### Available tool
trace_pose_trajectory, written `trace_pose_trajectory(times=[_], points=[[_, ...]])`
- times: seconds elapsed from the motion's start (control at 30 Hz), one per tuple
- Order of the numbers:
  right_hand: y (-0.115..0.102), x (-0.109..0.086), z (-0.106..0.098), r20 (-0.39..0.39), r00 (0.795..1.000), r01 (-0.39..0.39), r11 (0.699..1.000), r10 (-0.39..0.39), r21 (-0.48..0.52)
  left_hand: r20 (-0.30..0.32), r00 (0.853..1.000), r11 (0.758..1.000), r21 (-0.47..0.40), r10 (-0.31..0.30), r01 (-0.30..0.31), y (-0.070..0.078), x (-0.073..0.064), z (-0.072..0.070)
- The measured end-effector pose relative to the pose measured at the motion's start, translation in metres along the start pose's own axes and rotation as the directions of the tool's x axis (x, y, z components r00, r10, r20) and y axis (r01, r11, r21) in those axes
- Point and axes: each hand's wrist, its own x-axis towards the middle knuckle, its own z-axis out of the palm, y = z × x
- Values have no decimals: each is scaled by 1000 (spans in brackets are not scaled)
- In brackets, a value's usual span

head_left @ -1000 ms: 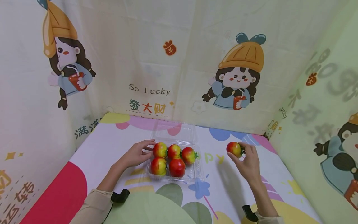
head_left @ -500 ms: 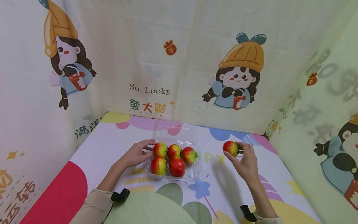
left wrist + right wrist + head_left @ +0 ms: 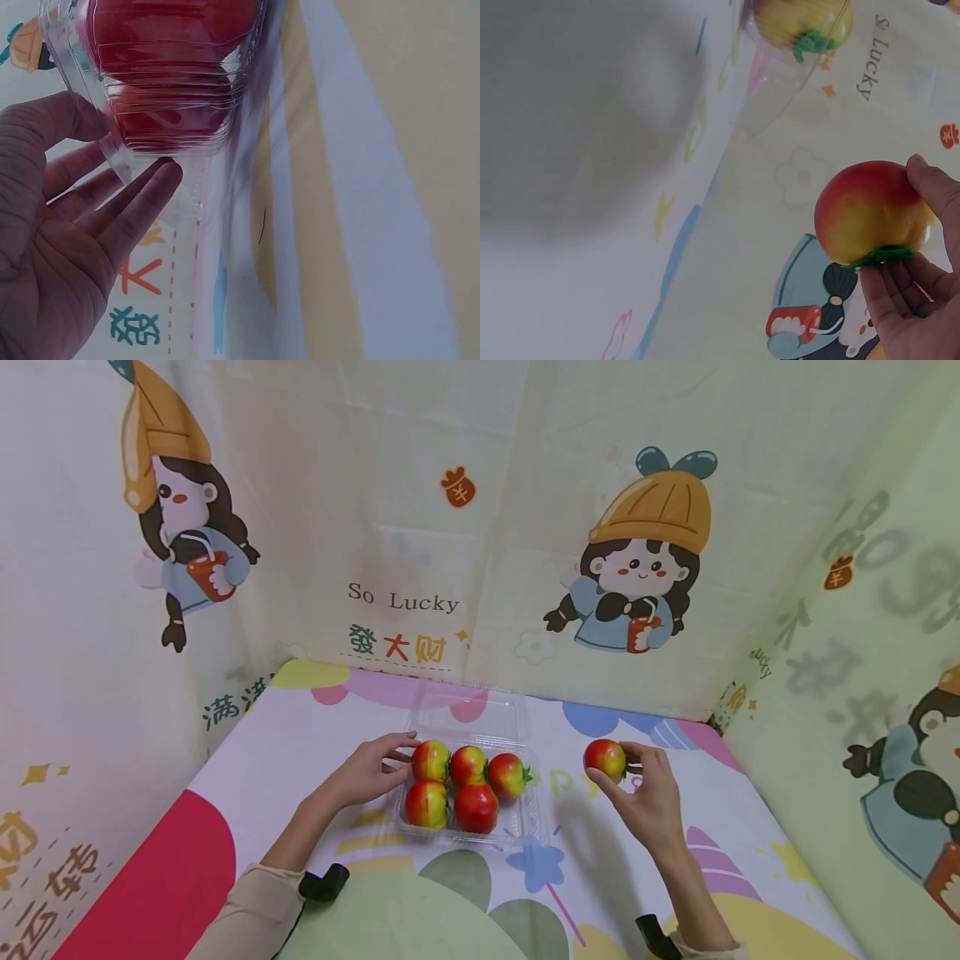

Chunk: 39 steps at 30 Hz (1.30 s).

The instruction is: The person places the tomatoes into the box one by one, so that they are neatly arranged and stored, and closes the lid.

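Note:
My right hand (image 3: 654, 789) holds a red-and-yellow tomato-like fruit (image 3: 604, 761) between thumb and fingers, above the table to the right of the box. In the right wrist view, the fingertips sit by the green leafy top of this fruit (image 3: 874, 214). A clear plastic box (image 3: 517, 818) holds several similar fruits (image 3: 476, 807), with a gap at its front right. At the box's left side rests my left hand (image 3: 367, 772), fingers fairly straight. The left wrist view has the left thumb (image 3: 86, 118) at the box's rim and the fingertips against its wall.
The clear lid (image 3: 468, 714) lies folded back behind the box. A table cover (image 3: 300, 827) with coloured prints is under everything. Printed cloth (image 3: 510, 552) stands as walls behind and at both sides.
My right hand has moved left towards the box, carrying the fruit. The left hand, the box and the fruits in it have stayed in place.

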Motion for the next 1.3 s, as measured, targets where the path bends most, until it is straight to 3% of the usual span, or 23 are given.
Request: trace_pose_trajectory(times=[1.3], points=[[-39, -15, 20, 40, 989, 137, 986, -142, 97, 0, 1000, 1000, -2, 24, -24, 4, -2, -2]])
